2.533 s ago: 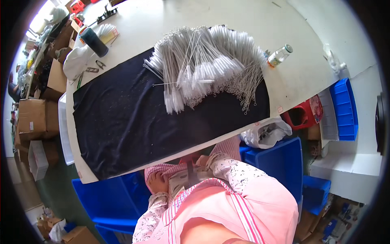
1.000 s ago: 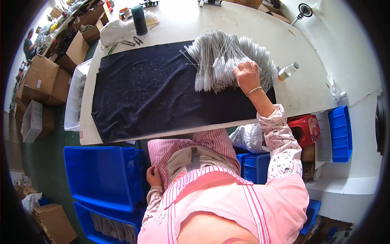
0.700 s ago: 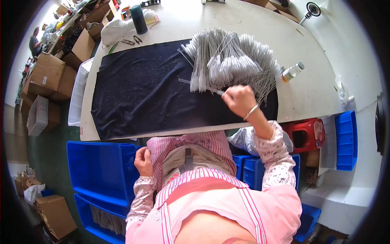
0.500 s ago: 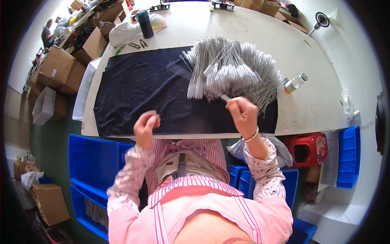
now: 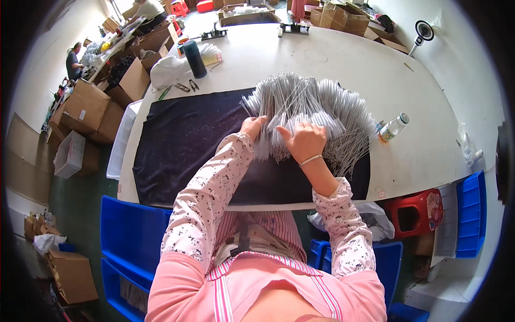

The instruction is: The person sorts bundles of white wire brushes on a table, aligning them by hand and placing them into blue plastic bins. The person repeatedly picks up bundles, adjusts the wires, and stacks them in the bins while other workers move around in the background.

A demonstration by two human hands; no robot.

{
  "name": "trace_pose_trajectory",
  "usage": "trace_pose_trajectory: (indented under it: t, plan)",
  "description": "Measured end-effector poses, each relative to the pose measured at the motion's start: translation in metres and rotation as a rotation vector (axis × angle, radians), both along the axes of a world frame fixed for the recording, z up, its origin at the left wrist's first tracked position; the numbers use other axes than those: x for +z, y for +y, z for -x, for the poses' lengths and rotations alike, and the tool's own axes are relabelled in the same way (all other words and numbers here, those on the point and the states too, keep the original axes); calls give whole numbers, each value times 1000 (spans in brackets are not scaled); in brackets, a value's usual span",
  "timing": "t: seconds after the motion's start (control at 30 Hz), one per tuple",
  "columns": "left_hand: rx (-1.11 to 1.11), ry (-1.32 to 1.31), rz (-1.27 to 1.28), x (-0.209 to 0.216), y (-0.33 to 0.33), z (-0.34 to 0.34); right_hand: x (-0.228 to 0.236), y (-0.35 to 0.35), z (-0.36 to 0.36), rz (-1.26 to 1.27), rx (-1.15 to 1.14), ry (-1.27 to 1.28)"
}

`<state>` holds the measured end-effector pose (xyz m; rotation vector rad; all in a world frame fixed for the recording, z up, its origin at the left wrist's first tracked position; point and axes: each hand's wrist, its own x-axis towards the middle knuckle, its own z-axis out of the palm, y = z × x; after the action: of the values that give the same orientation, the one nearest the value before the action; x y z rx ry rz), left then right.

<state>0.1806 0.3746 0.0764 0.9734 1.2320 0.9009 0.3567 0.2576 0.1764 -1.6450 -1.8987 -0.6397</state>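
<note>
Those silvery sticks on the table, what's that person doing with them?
A person in a pink top is seated at a white table, with both hands on a big pile of thin silvery rods. The left hand and right hand rest on the pile's near edge. The rods lie on a dark cloth. A small bottle stands to the right.
</note>
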Motion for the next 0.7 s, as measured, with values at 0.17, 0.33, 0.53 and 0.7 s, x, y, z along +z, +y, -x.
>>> trace_pose_trajectory:
  t: [0.17,0.33,0.53,0.7]
  plan:
    - [12,183,165,17,4,-17,36,23,-10,16,146,10]
    - [-64,78,130,13,13,-9,73,40,-23,563,254,71]
    - [71,47,124,35,8,-25,74,77,-37,669,301,-34]
    - [126,175,71,26,24,-32,22,97,-32,691,313,-138]
